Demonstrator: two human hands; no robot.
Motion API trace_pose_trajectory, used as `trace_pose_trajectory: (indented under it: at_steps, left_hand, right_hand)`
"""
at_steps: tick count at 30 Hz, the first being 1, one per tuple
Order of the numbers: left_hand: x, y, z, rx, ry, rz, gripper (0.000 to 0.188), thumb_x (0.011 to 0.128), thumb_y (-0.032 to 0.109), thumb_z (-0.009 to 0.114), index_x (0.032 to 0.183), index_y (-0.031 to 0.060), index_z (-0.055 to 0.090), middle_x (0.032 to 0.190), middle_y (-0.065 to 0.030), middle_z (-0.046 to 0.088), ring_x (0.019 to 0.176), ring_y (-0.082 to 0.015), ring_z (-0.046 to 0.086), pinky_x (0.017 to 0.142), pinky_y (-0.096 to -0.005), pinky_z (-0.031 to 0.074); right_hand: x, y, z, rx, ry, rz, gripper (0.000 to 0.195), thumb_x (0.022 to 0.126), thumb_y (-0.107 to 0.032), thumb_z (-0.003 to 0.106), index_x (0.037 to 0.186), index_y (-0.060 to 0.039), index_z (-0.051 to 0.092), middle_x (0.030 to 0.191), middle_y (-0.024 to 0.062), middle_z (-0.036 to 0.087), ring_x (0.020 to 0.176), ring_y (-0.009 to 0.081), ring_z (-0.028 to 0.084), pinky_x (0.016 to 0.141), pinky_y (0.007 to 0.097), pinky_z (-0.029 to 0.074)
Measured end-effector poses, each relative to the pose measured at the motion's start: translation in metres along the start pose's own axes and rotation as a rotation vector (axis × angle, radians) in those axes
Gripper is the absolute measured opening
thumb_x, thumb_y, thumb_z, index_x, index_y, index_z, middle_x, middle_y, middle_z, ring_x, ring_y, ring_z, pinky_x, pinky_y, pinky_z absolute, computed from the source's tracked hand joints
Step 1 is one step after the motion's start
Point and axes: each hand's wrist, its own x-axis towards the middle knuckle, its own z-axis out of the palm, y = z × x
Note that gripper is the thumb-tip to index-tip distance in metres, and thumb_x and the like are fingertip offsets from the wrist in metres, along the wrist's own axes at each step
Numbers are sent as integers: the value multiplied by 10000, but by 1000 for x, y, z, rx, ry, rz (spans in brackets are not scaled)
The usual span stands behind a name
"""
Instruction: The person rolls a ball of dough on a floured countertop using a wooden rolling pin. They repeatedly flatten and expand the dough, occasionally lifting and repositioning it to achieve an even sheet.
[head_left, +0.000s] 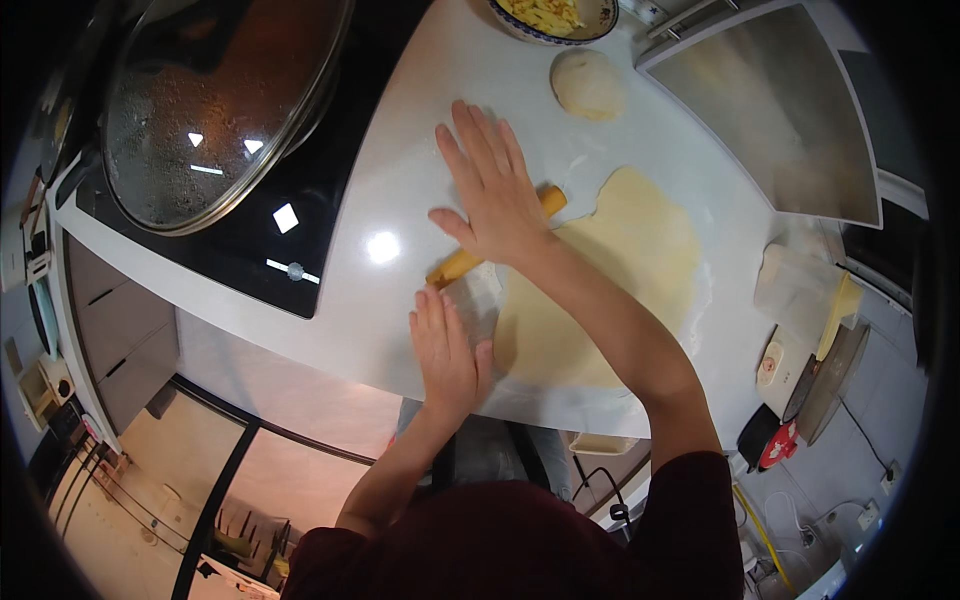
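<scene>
A wooden rolling pin (455, 267) lies slanted on the white countertop, its upper part next to the left edge of a thin, irregular sheet of rolled dough (630, 277). My right hand (496, 191) is laid flat over the pin's middle with fingers stretched out, and covers that part of it. At the pin's lower end is my left hand (448, 356), palm down and fingers extended, the fingertips close to or touching the wood. Neither hand curls around the pin. Beyond my right hand sits a round lump of dough (589, 85).
A patterned bowl (517, 30) of yellow food stands at the far edge. To the left, a large pan with a wet glass lid (217, 127) sits on a black cooktop (296, 292). Flour dusts the countertop (367, 322) around the dough. Containers and a cream appliance (780, 371) stand right.
</scene>
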Motion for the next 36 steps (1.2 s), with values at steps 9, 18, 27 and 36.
trace_pose_trajectory:
  at_steps: [9,18,27,36]
  left_hand:
    - [85,-2,-12,239,-53,9,487,828,101,659,1292,28,533,1217,-150,565,1073,-328,535,908,-457,404]
    - [52,67,50,-16,-162,182,529,801,112,669,1301,8,531,1173,-169,557,1028,-329,536,872,-442,431]
    - [62,57,71,178,-173,43,649,928,197,501,1446,-121,272,1538,-330,196,1441,-482,167,1134,-612,122]
    - [67,48,49,110,-95,18,639,968,194,426,1464,-142,202,1537,-373,138,1443,-521,115,1132,-634,84]
  right_hand:
    - [-22,52,-69,746,214,501,444,989,-188,448,1408,-40,443,1282,163,599,1183,316,560,1025,358,407]
    - [-162,18,-108,21,102,313,528,900,-220,540,1380,-11,475,1440,188,477,1339,389,430,1112,519,275]
    - [-73,69,-57,-205,117,214,724,775,-384,676,1388,-54,477,1520,149,388,1420,292,337,1136,564,212]
    - [-105,76,-64,-210,-43,91,797,767,-475,690,1393,-41,457,1513,181,378,1426,311,318,1156,557,198]
